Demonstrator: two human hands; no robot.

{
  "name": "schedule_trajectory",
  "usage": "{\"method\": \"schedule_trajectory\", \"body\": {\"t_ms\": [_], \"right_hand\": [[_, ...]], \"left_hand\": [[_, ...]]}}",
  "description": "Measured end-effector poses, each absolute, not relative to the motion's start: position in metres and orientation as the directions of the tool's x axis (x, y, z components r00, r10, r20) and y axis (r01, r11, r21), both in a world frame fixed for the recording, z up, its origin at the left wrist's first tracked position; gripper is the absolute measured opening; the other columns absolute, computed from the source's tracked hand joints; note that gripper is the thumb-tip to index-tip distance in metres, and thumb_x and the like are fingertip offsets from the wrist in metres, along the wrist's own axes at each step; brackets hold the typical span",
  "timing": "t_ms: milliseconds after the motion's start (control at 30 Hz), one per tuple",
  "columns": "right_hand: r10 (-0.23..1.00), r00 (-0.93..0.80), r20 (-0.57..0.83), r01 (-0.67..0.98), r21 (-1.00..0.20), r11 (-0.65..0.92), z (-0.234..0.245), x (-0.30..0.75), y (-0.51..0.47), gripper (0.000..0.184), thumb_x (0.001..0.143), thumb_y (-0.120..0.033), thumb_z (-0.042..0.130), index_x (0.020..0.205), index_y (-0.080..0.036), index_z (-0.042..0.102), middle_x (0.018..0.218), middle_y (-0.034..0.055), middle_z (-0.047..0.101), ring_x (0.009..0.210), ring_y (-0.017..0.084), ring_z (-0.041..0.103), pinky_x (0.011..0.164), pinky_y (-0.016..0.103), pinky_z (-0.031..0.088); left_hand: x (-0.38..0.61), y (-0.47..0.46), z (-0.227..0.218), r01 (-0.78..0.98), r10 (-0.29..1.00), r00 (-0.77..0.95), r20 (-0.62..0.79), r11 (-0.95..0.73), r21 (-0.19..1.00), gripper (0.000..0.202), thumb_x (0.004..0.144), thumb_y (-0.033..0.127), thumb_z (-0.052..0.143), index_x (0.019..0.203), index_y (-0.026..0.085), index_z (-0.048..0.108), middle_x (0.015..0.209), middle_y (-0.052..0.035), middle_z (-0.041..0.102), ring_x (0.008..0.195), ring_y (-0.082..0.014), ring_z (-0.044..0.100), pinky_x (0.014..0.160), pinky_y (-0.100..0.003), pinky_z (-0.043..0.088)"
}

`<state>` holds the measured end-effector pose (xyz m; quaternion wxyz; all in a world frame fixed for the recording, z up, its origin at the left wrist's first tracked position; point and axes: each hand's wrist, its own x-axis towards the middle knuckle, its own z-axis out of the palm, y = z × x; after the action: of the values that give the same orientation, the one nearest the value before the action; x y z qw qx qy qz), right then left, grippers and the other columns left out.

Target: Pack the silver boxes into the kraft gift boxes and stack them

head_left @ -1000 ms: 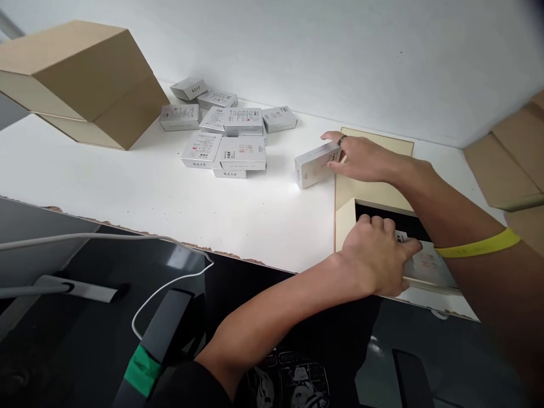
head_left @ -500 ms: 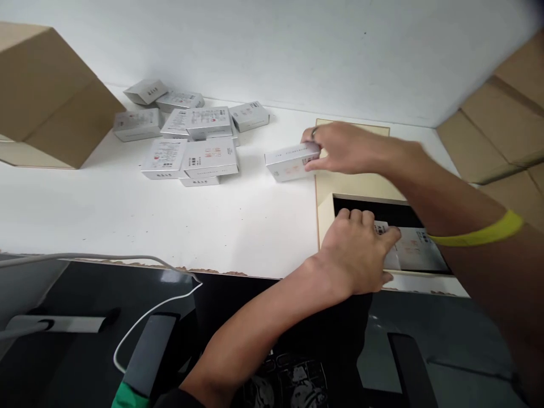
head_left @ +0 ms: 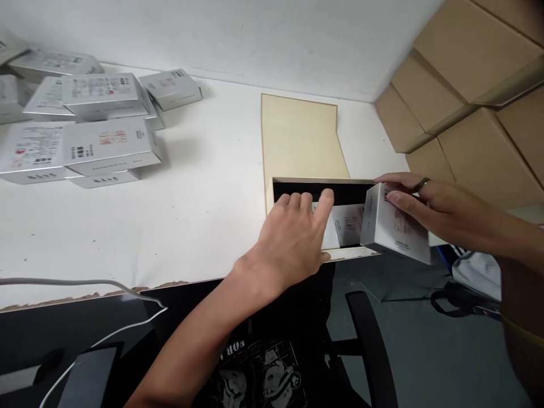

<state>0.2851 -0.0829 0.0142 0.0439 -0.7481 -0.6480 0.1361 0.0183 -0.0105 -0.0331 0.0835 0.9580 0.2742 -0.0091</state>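
My right hand [head_left: 420, 204] grips a small silver carton [head_left: 395, 232] with printed characters, fingers behind its top and thumb on the face. The carton is tilted above the right end of a long cream gift box [head_left: 270, 198] with a black inside. My left hand [head_left: 293, 238] is curled over the left part of this box, fingers reaching inside and thumb by the front rim; the finger contact is partly hidden. Between my hands, a silver carton [head_left: 351, 224] lies in the box. The box's cream lid [head_left: 300, 136] lies folded back on the white table [head_left: 204, 226].
Several silver cartons [head_left: 110, 144] are piled on the left of the table. Brown cardboard boxes [head_left: 476, 141] are stacked at the right. A white cable [head_left: 85, 281] runs along the chipped front edge, and a chair armrest [head_left: 368, 340] stands below.
My right hand has carried the silver carton from the table left of the lid to above the gift box's right end. The view has turned right; my left hand stays at the box.
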Motion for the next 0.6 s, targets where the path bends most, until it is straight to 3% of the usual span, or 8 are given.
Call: {"method": "schedule_trajectory", "body": {"t_ms": [100,200,300,467,533,600], "right_hand": [[1.0,-0.006,0.03,0.988,-0.157,0.01,0.016,0.277,-0.092,0.047,0.101,-0.06,0.046,0.136,-0.032,0.058,0.132,0.0092,0.066,0.121,0.031,0.064,0.105,0.051,0.053],[0.988,-0.146,-0.055,0.979,-0.15,0.137,0.026,0.283,-0.097,0.047,0.1,-0.055,0.052,0.144,-0.039,0.05,0.143,0.004,0.059,0.13,0.031,0.059,0.107,0.052,0.054],[0.965,-0.261,-0.042,0.954,-0.162,0.251,0.036,0.29,-0.099,0.049,0.102,-0.045,0.048,0.151,-0.044,0.042,0.163,-0.0015,0.041,0.152,0.03,0.04,0.121,0.054,0.044],[0.848,-0.472,-0.24,0.877,-0.03,0.48,0.034,0.285,-0.106,0.08,0.093,-0.024,0.046,0.165,-0.045,0.019,0.176,-0.0041,0.012,0.16,0.035,0.024,0.117,0.065,0.047],[0.83,-0.489,-0.27,0.854,0.044,0.518,0.03,0.283,-0.109,0.09,0.086,-0.018,0.046,0.166,-0.045,0.016,0.176,-0.0045,0.007,0.16,0.038,0.019,0.116,0.072,0.042],[0.858,-0.452,-0.243,0.876,0.063,0.479,0.028,0.285,-0.111,0.093,0.081,-0.018,0.05,0.164,-0.048,0.023,0.175,-0.0075,0.014,0.159,0.039,0.022,0.118,0.074,0.038]], "left_hand": [[0.019,-0.01,-0.033,0.53,0.527,0.847,-0.066,-0.834,0.149,0.094,0.09,0.057,0.072,0.157,0.008,0.029,0.125,-0.0167,0.065,0.109,-0.0308,0.062,0.098,-0.041,0.047],[0.02,-0.009,-0.032,0.54,0.536,0.842,-0.066,-0.83,0.142,0.091,0.089,0.055,0.073,0.155,0.007,0.032,0.124,-0.0169,0.065,0.11,-0.0315,0.063,0.097,-0.041,0.048],[0.02,-0.009,-0.032,0.541,0.538,0.841,-0.061,-0.829,0.143,0.091,0.087,0.055,0.074,0.154,0.008,0.033,0.123,-0.0164,0.066,0.109,-0.0316,0.063,0.096,-0.041,0.049],[0.02,-0.008,-0.031,0.532,0.531,0.846,-0.059,-0.83,0.168,0.089,0.087,0.055,0.073,0.153,0.008,0.035,0.127,-0.0175,0.065,0.113,-0.0331,0.063,0.1,-0.043,0.048],[0.02,-0.008,-0.03,0.533,0.53,0.845,-0.069,-0.829,0.168,0.088,0.087,0.053,0.075,0.152,0.009,0.038,0.129,-0.0176,0.065,0.115,-0.034,0.063,0.101,-0.043,0.047],[0.02,-0.008,-0.03,0.53,0.527,0.847,-0.066,-0.832,0.165,0.085,0.086,0.052,0.077,0.15,0.01,0.041,0.129,-0.0171,0.065,0.115,-0.034,0.063,0.101,-0.042,0.047]]}}
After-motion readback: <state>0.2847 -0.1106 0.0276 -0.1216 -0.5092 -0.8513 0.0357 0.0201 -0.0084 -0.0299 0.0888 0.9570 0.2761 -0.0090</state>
